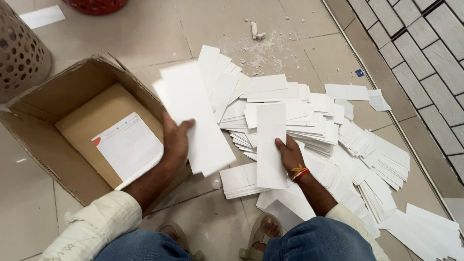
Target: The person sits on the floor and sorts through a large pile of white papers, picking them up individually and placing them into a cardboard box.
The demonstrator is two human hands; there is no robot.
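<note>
Meanwhile left hand (175, 140) grips white sheets (195, 116); right hand (290, 153) pinches one strip (270, 145).

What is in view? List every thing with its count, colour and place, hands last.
cardboard box: one, brown, open, left on the floor
printed sheet: one, white, inside the box
paper strips: many, white, heaped on the floor right of the box
perforated basket: one, beige, top left
red basket: one, top edge
plaster crumbs: several, white, top centre
left hand: holds a stack of strips
right hand: holds a single strip
</note>
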